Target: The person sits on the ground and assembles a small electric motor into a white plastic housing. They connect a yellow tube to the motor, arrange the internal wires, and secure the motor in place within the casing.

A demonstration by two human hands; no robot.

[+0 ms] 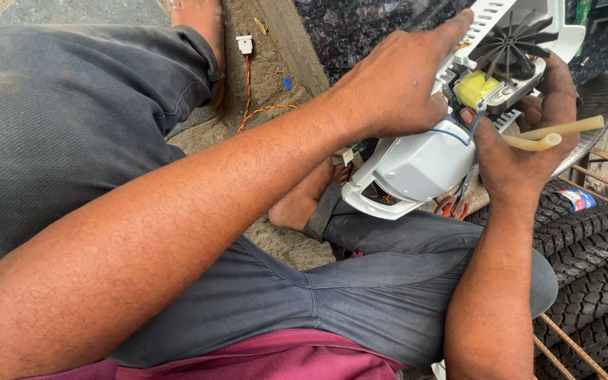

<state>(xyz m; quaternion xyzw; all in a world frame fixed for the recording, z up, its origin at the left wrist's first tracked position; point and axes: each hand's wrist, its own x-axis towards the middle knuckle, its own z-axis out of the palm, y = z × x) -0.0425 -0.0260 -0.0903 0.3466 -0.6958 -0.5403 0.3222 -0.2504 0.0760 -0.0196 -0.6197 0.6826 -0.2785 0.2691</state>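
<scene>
My left hand (pixel 395 84) rests on top of a white plastic appliance housing (pixel 416 165), its index finger stretched out along the upper edge. Inside the opened housing sit a black fan wheel (pixel 511 46) and a small motor with a yellow coil (pixel 474 88); a thin blue wire (pixel 469 130) runs from it. My right hand (pixel 522 148) cups the housing from below and the right, and it also holds a pale yellow rubber tube (pixel 554 134) between its fingers. The whole unit is held above my knees.
I sit on sandy ground in grey trousers (pixel 360 288). A twisted red and yellow wire with a white connector (pixel 245 46) lies on the ground. Black knobby tyres (pixel 592 260) and rusty steel rods (pixel 571 345) lie to the right. Orange-handled pliers (pixel 452 207) peek out beneath the housing.
</scene>
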